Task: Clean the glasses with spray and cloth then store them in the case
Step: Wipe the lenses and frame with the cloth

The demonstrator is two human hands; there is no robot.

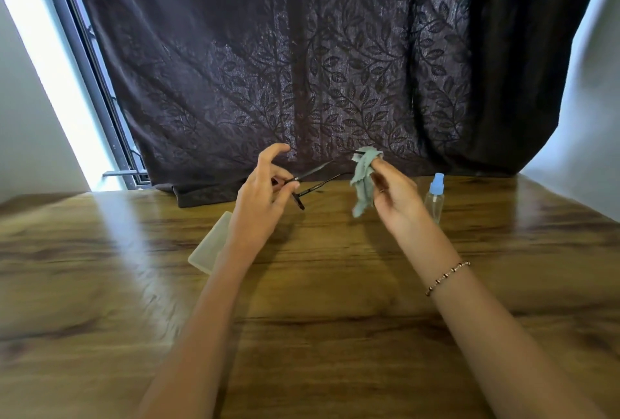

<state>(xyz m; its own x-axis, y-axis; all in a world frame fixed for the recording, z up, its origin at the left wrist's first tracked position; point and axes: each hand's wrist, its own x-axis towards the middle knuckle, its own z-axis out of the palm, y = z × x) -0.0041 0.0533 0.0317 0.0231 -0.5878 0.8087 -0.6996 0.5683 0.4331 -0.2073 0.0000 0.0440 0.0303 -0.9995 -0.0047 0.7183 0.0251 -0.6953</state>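
Both raised, left hand pinching glasses

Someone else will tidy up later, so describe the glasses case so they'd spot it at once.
Start at the wooden table in front of the dark curtain. The case lies flat left of centre, partly under the left arm. It is a pale, translucent oblong, unlike the upright clear bottle with the blue cap on the right.

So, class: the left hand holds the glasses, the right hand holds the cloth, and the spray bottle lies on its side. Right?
Not quite: the head view shows the spray bottle standing upright on the table. The left hand does hold the glasses, and the right hand the cloth.
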